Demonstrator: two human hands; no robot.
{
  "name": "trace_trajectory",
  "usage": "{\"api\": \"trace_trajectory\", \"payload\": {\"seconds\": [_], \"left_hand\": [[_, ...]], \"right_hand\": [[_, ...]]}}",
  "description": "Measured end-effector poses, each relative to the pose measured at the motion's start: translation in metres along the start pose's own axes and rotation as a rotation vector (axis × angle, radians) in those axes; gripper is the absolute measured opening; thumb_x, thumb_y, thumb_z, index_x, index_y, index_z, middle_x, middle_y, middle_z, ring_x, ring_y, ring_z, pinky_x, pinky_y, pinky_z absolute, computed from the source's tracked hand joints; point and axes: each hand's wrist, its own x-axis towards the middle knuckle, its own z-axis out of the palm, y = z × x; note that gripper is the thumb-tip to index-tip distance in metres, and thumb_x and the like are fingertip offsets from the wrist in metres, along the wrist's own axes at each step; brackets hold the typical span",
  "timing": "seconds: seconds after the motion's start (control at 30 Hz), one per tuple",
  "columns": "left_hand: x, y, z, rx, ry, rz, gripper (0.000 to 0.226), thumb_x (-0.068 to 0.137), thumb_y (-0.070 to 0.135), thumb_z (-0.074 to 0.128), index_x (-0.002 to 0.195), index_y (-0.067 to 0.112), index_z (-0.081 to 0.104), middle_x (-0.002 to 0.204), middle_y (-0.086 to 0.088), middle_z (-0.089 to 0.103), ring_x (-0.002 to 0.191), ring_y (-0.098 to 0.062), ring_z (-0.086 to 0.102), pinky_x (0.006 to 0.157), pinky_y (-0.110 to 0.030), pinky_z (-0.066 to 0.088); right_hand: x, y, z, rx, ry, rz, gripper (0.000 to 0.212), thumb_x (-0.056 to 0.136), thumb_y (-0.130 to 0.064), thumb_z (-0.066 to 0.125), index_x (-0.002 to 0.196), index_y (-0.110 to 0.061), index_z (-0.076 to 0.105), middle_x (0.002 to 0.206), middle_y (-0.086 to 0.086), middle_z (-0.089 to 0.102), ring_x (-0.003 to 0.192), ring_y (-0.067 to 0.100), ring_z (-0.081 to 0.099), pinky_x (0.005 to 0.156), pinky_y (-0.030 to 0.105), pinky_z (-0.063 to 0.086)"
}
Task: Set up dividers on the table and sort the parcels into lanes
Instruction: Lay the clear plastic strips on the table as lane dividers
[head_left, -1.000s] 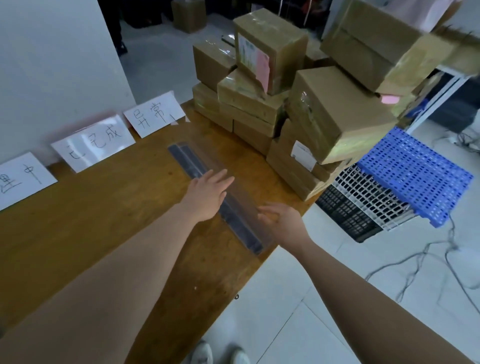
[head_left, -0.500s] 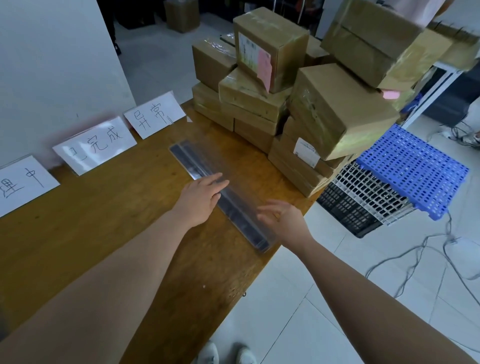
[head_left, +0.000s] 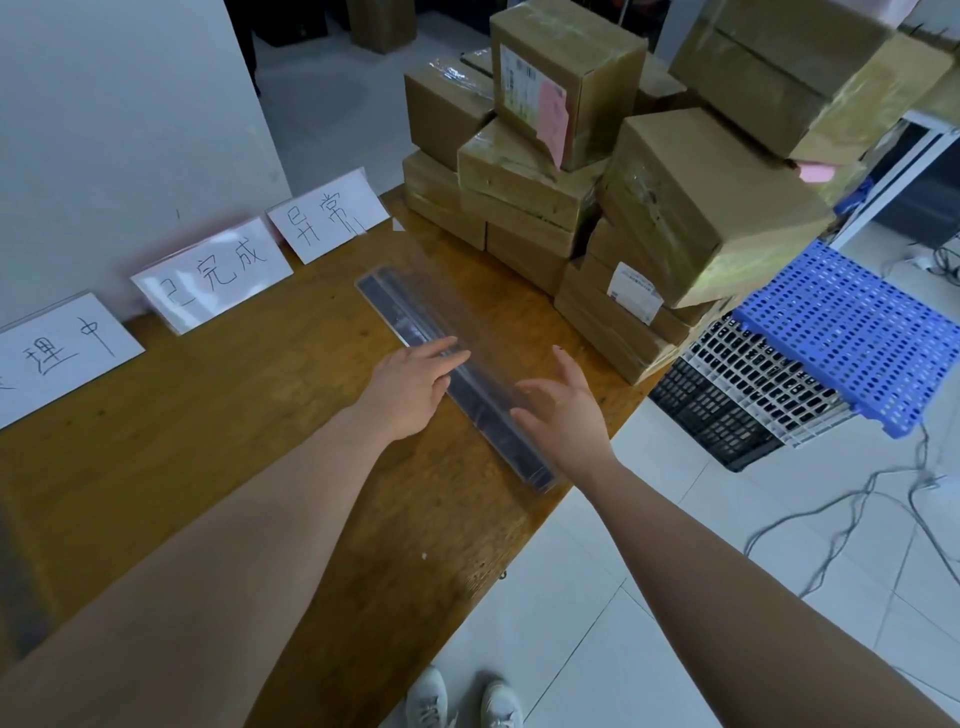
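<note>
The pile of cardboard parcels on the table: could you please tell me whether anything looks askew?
The large brown cardboard box on the pile's right sits tilted, jutting past the wooden table's edge. The pink paper label on the topmost box hangs loose at its lower corner.

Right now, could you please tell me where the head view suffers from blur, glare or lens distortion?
In the head view, the clear divider shows mostly as a dark base strip, its transparent wall nearly lost against the table; the middle sign is smeared at its edges; the top-right parcel is soft; tape on the nearer parcel glares greenish; the wide lens stretches the left forearm.
</note>
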Motion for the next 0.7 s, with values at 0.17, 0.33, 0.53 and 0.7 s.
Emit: {"api": "trace_trajectory", "payload": {"seconds": [0.17, 0.33, 0.53, 0.7], "left_hand": [[0.002, 0.001, -0.001, -0.020, -0.007, -0.004, 0.047, 0.104, 0.026, 0.038, 0.150, 0.036, 0.034, 0.161, 0.010, 0.021, 0.145, -0.025, 0.027, 0.117, -0.044, 0.024], [0.001, -0.002, -0.002, -0.027, -0.004, 0.006, 0.047, 0.104, 0.025, 0.039, 0.149, 0.037, 0.035, 0.161, 0.011, 0.022, 0.146, -0.024, 0.027, 0.117, -0.044, 0.025], [0.003, 0.000, -0.004, -0.042, -0.009, 0.029, 0.049, 0.104, 0.024, 0.040, 0.151, 0.035, 0.032, 0.161, 0.011, 0.019, 0.144, -0.020, 0.032, 0.116, -0.043, 0.032], [-0.009, -0.005, -0.007, -0.165, 0.069, 0.020, 0.052, 0.103, 0.021, 0.043, 0.152, 0.030, 0.030, 0.161, 0.011, 0.022, 0.142, -0.015, 0.034, 0.110, -0.031, 0.036]], "right_hand": [[0.001, -0.002, 0.000, 0.051, -0.025, -0.003, 0.019, 0.090, -0.031, 0.065, 0.108, -0.035, 0.067, 0.160, -0.009, 0.015, 0.144, 0.014, 0.025, 0.103, 0.017, 0.023], [0.005, 0.001, 0.004, 0.014, -0.019, 0.027, 0.022, 0.092, -0.033, 0.062, 0.113, -0.035, 0.068, 0.157, -0.006, 0.024, 0.142, 0.018, 0.031, 0.111, 0.033, 0.033], [0.012, -0.007, 0.006, -0.264, -0.005, -0.103, 0.020, 0.092, -0.037, 0.060, 0.107, -0.033, 0.073, 0.150, -0.002, 0.033, 0.136, 0.022, 0.026, 0.111, 0.041, 0.031], [0.010, -0.011, 0.010, -0.067, 0.056, -0.102, 0.021, 0.096, -0.028, 0.056, 0.100, -0.026, 0.077, 0.151, -0.005, 0.034, 0.140, 0.023, 0.017, 0.114, 0.044, 0.020]]}}
